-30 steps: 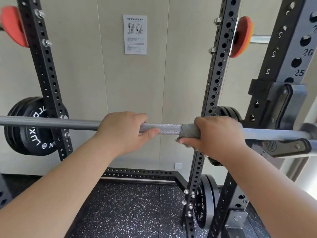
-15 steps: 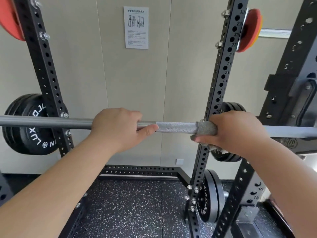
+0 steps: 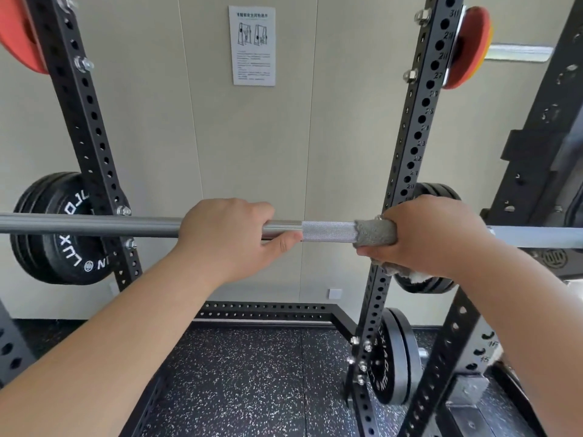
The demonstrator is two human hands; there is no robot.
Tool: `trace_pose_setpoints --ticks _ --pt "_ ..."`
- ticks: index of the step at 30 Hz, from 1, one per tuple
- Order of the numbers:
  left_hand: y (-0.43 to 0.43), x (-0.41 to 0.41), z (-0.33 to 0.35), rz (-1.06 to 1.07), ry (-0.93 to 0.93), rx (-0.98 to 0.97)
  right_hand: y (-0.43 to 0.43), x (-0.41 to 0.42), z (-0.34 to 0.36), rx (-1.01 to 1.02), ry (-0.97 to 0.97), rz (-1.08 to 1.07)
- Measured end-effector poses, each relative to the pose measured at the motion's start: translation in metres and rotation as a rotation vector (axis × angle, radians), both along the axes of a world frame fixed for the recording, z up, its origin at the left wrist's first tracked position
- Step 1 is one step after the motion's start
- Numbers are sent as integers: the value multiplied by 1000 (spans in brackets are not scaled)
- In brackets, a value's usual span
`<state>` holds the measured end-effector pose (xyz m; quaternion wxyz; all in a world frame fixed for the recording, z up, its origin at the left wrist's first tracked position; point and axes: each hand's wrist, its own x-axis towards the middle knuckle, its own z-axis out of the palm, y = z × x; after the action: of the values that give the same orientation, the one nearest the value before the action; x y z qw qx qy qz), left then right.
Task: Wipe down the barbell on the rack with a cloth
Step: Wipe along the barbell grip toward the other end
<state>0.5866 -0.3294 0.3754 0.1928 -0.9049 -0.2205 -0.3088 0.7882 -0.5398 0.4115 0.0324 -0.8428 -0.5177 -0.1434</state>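
A grey steel barbell [image 3: 328, 231] runs level across the view at chest height, with a knurled stretch between my hands. My left hand [image 3: 227, 234] is wrapped around the bar left of centre, thumb underneath. My right hand [image 3: 429, 238] grips a grey cloth [image 3: 375, 232] that is folded around the bar; a loose end of the cloth hangs below my palm. The bar's right part continues past my wrist toward the rack's hook, which is blurred.
Black perforated uprights [image 3: 410, 171] stand behind the bar at left and right. Black weight plates [image 3: 60, 228] hang at left, more sit low at right [image 3: 391, 357]. Orange plates [image 3: 470, 45] hang high. A notice [image 3: 252, 45] is on the wall. Speckled rubber floor [image 3: 252, 380] lies below.
My right hand has slid the cloth rightward along the bar, baring more knurled steel between my hands. My left hand has kept its grip. The view has shifted slightly right.
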Motion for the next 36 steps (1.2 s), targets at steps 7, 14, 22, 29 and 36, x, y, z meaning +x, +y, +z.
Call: trace_pose_setpoints --ticks 7,14,22,29,36 --pt "0 1 -1 2 -8 12 48 -37 0 -10 -16 122" --pt "17 -23 2 -90 -12 1 34 -18 17 -147 339 126" --pt "45 -49 0 63 -41 -18 75 -71 3 -40 14 111" --pt "46 -52 -7 36 -107 24 89 -79 -12 103 -123 187" --pt "68 -84 -6 -67 -73 14 85 -81 1 -35 109 21"
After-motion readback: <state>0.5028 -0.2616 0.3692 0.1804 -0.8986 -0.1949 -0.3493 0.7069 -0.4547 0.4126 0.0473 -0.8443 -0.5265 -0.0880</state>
